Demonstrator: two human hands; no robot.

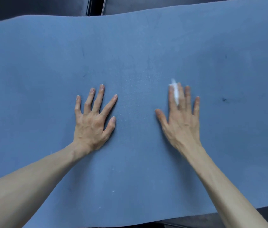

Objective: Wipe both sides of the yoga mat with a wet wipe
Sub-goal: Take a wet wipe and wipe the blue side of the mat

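Left hand (92, 124): flat on yoga mat (138, 51), palm down, fingers spread wide, thumb angled out toward centre. Holding nothing. Forearm running off lower left corner.

Right hand (180, 122): also palm down on mat, fingers straight and nearly together, thumb out to the left. Slightly blurred. Wet wipe (175, 92) pressed beneath fingers; only a white strip showing, poking up between index and middle fingers and past the fingertips. Rest of wipe hidden under hand. Forearm running off lower right.

Hands well apart, bare mat between them.

Mat: blue-grey, laid out flat, filling most of view, long edges near and far. A few small dark marks on surface right of right hand; tiny pale specks near front edge.

Beyond far edge: dark surface (31, 7), seam or gap near top centre. Same dark surface along lower right, under mat's near edge.
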